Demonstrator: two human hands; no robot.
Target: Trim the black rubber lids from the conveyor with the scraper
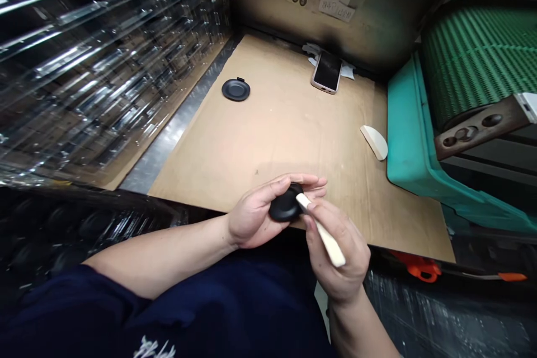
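Note:
My left hand (260,210) cups a round black disc (285,208) just above the near edge of the cardboard-covered bench (272,128), thumb over its top. My right hand (338,249) grips a cream-coloured stick (322,230), and the stick's tip rests against the disc's right side. Both hands are closed around what they hold. A second black disc (235,89) with a small tab lies flat on the cardboard at the far left.
A phone (326,71) lies at the back beside crumpled white paper. A white half-round piece (375,141) sits at the right edge. A teal machine frame (413,145) with a green ribbed belt (478,50) stands right. Clear plastic trays (96,56) are stacked left. Orange-handled tool (419,268) lies below.

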